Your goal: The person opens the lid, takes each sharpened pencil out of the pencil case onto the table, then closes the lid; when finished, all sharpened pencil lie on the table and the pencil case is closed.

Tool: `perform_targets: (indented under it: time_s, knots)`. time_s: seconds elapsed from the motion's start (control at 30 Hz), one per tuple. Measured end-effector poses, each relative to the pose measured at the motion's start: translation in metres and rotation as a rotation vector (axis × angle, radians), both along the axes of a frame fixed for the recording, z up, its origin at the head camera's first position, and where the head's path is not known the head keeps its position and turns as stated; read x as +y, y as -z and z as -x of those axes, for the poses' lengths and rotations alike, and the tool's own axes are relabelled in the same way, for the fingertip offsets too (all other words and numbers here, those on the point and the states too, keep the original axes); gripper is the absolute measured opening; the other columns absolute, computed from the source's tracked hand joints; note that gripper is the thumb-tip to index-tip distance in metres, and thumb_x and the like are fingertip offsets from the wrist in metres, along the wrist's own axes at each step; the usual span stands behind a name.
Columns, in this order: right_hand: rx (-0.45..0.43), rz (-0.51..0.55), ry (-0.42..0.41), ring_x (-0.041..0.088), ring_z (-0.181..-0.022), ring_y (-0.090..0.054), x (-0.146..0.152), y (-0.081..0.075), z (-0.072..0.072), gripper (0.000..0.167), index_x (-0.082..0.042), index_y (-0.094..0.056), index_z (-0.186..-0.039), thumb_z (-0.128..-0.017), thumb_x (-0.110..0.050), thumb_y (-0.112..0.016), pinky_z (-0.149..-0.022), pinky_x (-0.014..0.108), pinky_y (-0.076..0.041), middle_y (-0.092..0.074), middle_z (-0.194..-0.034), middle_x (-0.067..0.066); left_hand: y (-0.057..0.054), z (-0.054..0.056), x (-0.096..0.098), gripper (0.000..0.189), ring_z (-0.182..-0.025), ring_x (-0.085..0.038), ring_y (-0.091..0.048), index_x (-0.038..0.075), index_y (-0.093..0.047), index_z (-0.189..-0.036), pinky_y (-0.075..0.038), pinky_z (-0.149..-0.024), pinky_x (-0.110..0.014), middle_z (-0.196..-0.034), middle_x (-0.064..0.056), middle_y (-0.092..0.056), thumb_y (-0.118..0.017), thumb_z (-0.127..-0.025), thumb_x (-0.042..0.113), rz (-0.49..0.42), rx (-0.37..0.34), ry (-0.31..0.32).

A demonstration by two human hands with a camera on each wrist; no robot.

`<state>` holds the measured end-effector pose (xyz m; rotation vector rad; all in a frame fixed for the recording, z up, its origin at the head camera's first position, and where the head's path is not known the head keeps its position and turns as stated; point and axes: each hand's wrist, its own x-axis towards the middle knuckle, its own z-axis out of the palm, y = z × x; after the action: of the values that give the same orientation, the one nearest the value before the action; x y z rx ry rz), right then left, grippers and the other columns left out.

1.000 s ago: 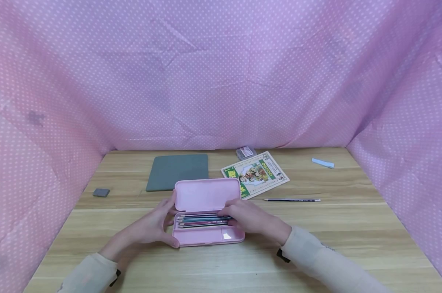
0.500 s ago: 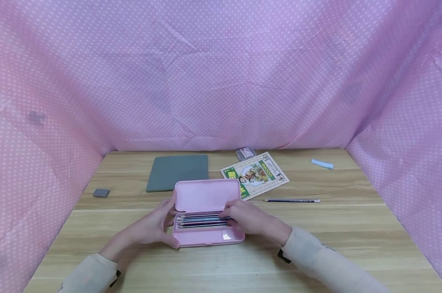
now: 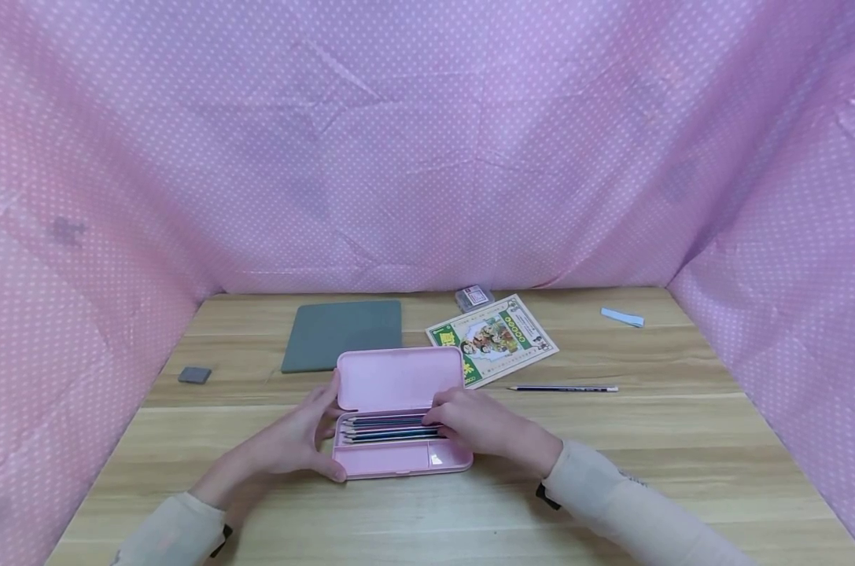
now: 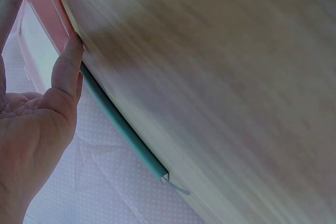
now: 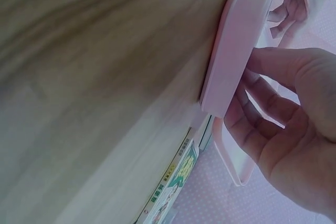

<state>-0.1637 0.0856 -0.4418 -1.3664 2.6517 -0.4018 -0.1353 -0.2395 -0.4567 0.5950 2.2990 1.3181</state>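
A pink pencil case (image 3: 381,458) stands with its lid raised on the wooden table. Several pencils (image 3: 388,428) lie side by side in its rear compartment, sharpened tips to the left. My left hand (image 3: 296,436) holds the case's left end, thumb at the front corner and forefinger up by the lid. The right hand (image 3: 480,420) reaches in over the right end, curled fingers on the blunt ends of the pencils, which it covers. In the right wrist view, those fingers (image 5: 262,103) dip over the case's end wall (image 5: 236,51).
Behind the case lie a dark green notebook (image 3: 338,330) and an illustrated booklet (image 3: 494,338), with a small clear box (image 3: 474,297) beyond. A single pencil (image 3: 565,388) lies to the right, a pale blue strip (image 3: 621,317) farther back. A grey eraser (image 3: 194,375) lies far left.
The pencils in the case have shifted and turned under the right fingers, so their colours now show in a different order. Both hands and the case stay in place.
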Motion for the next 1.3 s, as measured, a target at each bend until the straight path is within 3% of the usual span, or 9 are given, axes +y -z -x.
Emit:
perform_targets:
  time_s: [0.37, 0.83, 1.3]
  knots:
    - [-0.015, 0.014, 0.021, 0.008, -0.091, -0.062, -0.0008, -0.0003, -0.0014, 0.023, -0.013, -0.078, -0.114, -0.097, -0.005, -0.066, -0.082, 0.022, -0.058, -0.071, -0.104, 0.001, -0.0002, -0.0004, 0.0001, 0.145, -0.138, -0.032, -0.043, 0.015, 0.012, -0.162, -0.046, -0.108, -0.036, -0.163, -0.018, -0.008, -0.097, -0.066, 0.024, 0.007, -0.012, -0.007]
    - [-0.037, 0.038, 0.022, 0.007, -0.093, -0.062, 0.0015, -0.0005, -0.0016, 0.022, -0.013, -0.078, -0.114, -0.096, -0.005, -0.067, -0.084, 0.023, -0.058, -0.070, -0.106, 0.000, -0.0014, -0.0018, 0.0018, 0.144, -0.138, -0.032, -0.043, 0.016, 0.011, -0.162, -0.047, -0.108, -0.036, -0.162, -0.018, -0.010, -0.096, -0.067, 0.025, 0.024, -0.015, -0.016]
    - [-0.119, 0.090, 0.014, 0.004, -0.091, -0.059, 0.0065, -0.0048, -0.0031, 0.023, -0.012, -0.077, -0.116, -0.096, -0.005, -0.069, -0.087, 0.020, -0.056, -0.069, -0.106, -0.003, -0.0007, -0.0019, 0.0006, 0.144, -0.138, -0.034, -0.042, 0.014, 0.010, -0.162, -0.047, -0.108, -0.037, -0.162, -0.018, -0.011, -0.097, -0.067, 0.026, 0.024, -0.011, -0.013]
